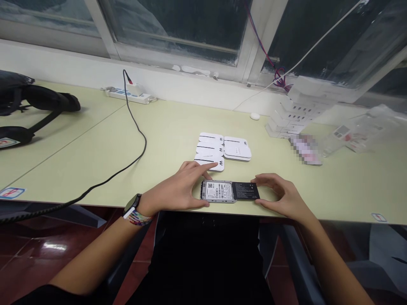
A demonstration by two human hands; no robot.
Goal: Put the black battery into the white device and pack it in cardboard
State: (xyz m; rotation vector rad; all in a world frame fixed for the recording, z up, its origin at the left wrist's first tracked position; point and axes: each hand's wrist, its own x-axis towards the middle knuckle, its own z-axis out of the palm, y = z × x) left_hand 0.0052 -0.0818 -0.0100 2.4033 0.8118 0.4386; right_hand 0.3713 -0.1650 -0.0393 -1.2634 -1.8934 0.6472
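A small opened electronic device point(218, 191), grey-framed with a printed white label inside, lies flat near the table's front edge. Against its right end lies a flat black battery point(246, 191) with fine print; whether the two are joined I cannot tell. My left hand point(178, 188) closes thumb and fingers about the device's left end, its index finger stretched over the nearest white cover. Thumb and fingers of my right hand point(282, 197) pinch the battery's right corners. Just beyond are several white rounded covers point(206, 148) with black marks, beside white devices point(238, 149).
Stacked white boxes point(291, 112) stand at the back right, near a clear plastic bag point(359, 131). A power strip point(130, 95) lies by the wall, and a black cable point(144, 142) runs from it across the left side. Black headgear point(47, 99) sits far left.
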